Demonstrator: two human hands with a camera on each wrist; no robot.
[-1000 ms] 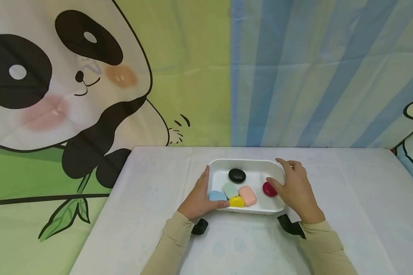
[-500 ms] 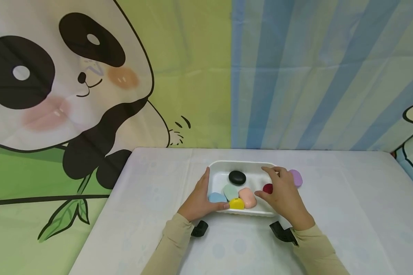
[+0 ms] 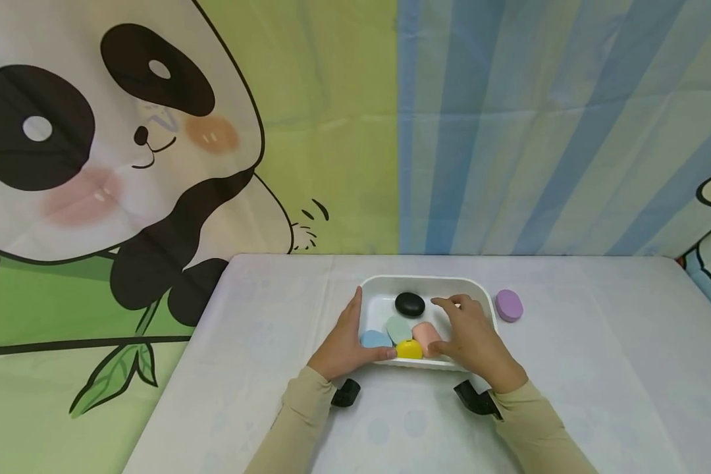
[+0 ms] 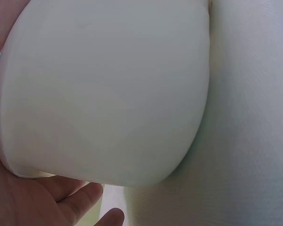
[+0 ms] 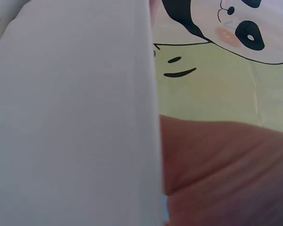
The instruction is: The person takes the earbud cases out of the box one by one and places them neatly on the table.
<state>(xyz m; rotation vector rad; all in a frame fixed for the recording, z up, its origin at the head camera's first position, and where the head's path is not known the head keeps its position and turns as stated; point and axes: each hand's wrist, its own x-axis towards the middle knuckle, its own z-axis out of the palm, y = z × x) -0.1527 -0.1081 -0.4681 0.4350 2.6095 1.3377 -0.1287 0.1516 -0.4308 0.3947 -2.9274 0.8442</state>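
Observation:
My left hand (image 3: 345, 345) holds the left end of a white plastic tray (image 3: 432, 281), thumb over the front rim and fingers along the outer wall. In the left wrist view the tray's outside (image 4: 104, 94) fills most of the picture beside the fingers. My right hand (image 3: 480, 342) reaches into the tray's right half, thumb and fingers spread apart. Its thumb tip overlaps a peach rounded piece (image 3: 424, 334). Around that lie smooth pieces in mint green (image 3: 398, 328), yellow (image 3: 409, 349) and light blue (image 3: 375, 339). A black oval piece (image 3: 410, 305) sits farther back. The red piece is hidden behind the right hand.
A purple rounded piece (image 3: 509, 305) lies on the white tablecloth (image 3: 598, 342), just outside the tray's right end. Behind the table hangs a printed cloth with a panda (image 3: 172, 164). Black camera mounts (image 3: 476, 399) sit at both wrists.
My right hand has moved left from the tray's right end, past the red piece, to the peach one. The purple piece has come into sight behind it. The left hand has kept its place.

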